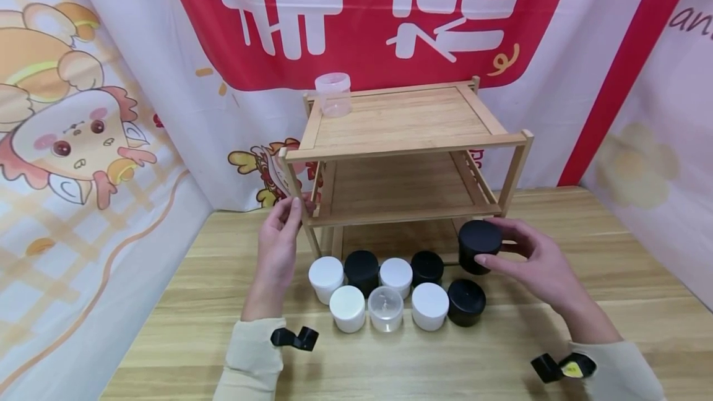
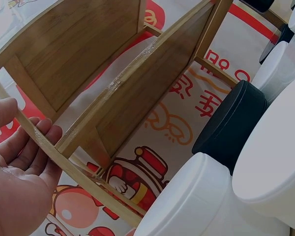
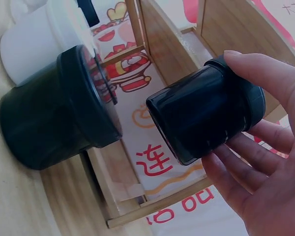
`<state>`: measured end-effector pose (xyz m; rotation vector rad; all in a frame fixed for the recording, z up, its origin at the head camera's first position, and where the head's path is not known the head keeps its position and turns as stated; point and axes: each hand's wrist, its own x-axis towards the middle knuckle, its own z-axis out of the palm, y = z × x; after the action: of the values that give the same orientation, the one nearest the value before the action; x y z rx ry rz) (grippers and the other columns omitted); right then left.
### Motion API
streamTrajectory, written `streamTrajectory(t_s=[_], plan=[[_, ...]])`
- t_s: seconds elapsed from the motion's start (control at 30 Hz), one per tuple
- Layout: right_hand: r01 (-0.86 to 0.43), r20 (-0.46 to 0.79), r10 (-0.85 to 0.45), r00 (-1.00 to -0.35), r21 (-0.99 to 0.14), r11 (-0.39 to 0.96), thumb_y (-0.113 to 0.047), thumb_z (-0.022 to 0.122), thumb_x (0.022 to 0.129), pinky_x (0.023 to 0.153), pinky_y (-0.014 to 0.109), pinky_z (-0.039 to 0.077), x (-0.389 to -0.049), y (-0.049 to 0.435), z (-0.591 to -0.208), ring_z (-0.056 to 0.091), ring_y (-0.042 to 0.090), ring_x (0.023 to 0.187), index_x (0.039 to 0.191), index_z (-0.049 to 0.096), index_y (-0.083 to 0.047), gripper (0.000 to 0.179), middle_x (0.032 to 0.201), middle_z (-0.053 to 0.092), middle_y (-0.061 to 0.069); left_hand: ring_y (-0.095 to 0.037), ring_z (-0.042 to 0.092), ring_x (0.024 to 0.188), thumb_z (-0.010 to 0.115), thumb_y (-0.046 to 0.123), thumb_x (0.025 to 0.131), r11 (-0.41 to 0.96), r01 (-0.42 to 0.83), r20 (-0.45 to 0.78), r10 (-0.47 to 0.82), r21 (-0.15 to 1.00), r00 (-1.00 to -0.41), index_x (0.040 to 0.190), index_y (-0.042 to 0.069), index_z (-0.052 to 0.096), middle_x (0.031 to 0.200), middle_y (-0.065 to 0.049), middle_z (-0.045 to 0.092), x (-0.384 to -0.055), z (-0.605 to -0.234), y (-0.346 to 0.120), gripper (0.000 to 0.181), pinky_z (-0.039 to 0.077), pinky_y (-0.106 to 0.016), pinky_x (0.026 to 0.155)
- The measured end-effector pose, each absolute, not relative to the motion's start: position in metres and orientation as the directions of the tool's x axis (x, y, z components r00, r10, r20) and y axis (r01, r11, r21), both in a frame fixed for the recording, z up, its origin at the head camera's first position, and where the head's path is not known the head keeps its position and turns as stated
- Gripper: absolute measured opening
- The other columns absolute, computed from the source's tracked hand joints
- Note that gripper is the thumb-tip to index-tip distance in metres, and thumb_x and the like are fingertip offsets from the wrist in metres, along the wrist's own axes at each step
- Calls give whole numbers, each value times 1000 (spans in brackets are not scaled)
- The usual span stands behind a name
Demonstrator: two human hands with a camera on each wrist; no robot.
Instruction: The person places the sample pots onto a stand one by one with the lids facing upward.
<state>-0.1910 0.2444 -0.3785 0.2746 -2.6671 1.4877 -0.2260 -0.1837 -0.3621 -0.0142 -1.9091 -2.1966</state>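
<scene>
Right of centre, the right hand (image 1: 537,258) pinches a black jar (image 1: 476,241) above the table (image 1: 178,327) in what looks like a carrying step, the next move calling for clearance from the wooden rack (image 1: 412,117), whose front post the left hand (image 1: 280,240) grips at centre left.

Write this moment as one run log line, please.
left hand: holds post of wooden rack | right hand: holds black lidded jar, raised | translucent jar: rack top | eight jars: two rows before rack
</scene>
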Motion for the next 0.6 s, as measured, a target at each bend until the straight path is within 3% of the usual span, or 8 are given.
streamTrajectory(t_s=[0.1,0.17,0.4,0.6], plan=[[-212,177,-117,-977,-842,497,-33,85,95,91,10,54,-189,244,-376,64,5,116,156,56,-21,68,143,65,10,-16,56,134,54,36,114,-123,175,153,-170,977,-974,151,0,50,151,-16,55,-226,-362,-184,53,41,-34,127],[-228,195,-118,-974,-847,481,-30,85,95,91,10,54,-188,244,-375,64,0,113,155,57,-21,67,140,66,6,-16,56,134,54,37,114,-124,172,150,-171,977,-974,152,0,50,151,-15,55,-226,-362,-184,53,41,-34,127],[-260,230,-120,-966,-855,449,-25,85,95,87,14,58,-184,244,-367,67,0,110,152,59,-20,63,130,67,-15,-16,55,135,54,38,113,-118,166,145,-174,979,-974,152,1,51,151,-13,55,-226,-362,-184,54,40,-35,128],[-258,229,-119,-966,-852,455,-24,86,95,85,17,60,-180,244,-360,67,1,110,154,58,-20,65,133,65,-12,-16,54,137,55,41,113,-93,157,140,-168,983,-976,153,3,51,148,-8,57,-225,-362,-185,55,40,-36,128]])
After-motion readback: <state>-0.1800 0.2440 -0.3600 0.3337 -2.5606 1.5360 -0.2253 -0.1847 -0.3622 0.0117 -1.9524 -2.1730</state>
